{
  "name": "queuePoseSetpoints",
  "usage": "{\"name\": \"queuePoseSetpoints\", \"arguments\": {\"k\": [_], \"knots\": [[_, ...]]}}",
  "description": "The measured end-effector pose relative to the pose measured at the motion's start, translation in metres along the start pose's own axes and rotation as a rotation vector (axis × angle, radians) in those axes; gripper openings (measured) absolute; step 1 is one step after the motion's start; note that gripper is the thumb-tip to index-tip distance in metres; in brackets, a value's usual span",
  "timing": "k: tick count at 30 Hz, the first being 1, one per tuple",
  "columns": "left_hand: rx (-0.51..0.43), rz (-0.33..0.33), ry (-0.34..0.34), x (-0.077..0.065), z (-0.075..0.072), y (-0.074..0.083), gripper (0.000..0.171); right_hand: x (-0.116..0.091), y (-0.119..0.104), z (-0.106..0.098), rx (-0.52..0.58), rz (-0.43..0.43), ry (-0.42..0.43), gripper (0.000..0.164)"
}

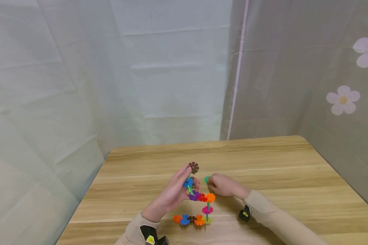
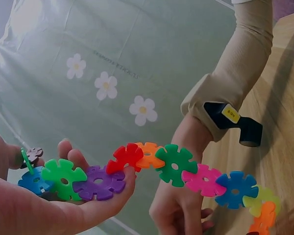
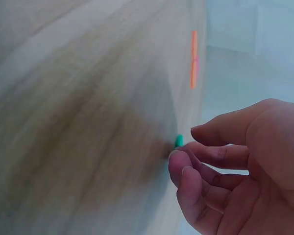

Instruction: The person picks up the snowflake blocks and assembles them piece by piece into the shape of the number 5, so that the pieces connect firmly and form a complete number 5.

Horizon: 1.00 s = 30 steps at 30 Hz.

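My left hand (image 1: 174, 192) holds a chain of interlocking flower-shaped plastic discs (image 1: 202, 197). A brown disc (image 1: 193, 167) tops it, beside the fingertips. Below come a blue disc (image 2: 35, 181), a light green disc (image 2: 63, 179) and a purple disc (image 2: 99, 184), lying along the palm and a finger. Red and orange discs follow, then the chain drops to a lower row with an orange disc (image 1: 199, 220), close over the table. My right hand (image 1: 225, 185) has its fingers curled at a single green disc (image 1: 206, 179), low over the table; they partly hide it.
The wood-grain table (image 1: 263, 160) spreads around both hands. Pale curtains (image 1: 171, 85) hang behind it and at the sides, with flower prints (image 1: 342, 100) on the right. A black wrist device (image 1: 244, 213) sits on the right sleeve.
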State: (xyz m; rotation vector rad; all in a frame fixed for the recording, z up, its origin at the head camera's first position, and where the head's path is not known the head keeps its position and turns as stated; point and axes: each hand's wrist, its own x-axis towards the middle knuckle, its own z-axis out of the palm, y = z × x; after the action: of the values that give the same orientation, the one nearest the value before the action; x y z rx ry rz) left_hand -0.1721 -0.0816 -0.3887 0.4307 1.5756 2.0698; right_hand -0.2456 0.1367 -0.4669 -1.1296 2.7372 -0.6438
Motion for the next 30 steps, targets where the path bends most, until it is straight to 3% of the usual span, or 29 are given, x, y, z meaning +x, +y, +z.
{"name": "queuePoseSetpoints", "arguments": {"k": [9, 17, 25, 30], "knots": [[-0.002, -0.013, 0.002, 0.0, -0.001, 0.0, 0.06, -0.009, -0.003, -0.005, -0.054, -0.013, 0.027, 0.024], [-0.016, -0.018, 0.007, 0.001, -0.001, -0.001, 0.065, -0.01, 0.003, -0.008, -0.051, -0.004, -0.012, 0.023], [-0.022, -0.031, 0.008, 0.002, -0.001, -0.002, 0.067, -0.012, 0.005, -0.008, -0.012, 0.118, -0.028, 0.024], [-0.022, -0.024, 0.006, 0.003, -0.001, -0.001, 0.067, -0.013, 0.005, -0.007, -0.021, 0.131, -0.039, 0.024]]}}
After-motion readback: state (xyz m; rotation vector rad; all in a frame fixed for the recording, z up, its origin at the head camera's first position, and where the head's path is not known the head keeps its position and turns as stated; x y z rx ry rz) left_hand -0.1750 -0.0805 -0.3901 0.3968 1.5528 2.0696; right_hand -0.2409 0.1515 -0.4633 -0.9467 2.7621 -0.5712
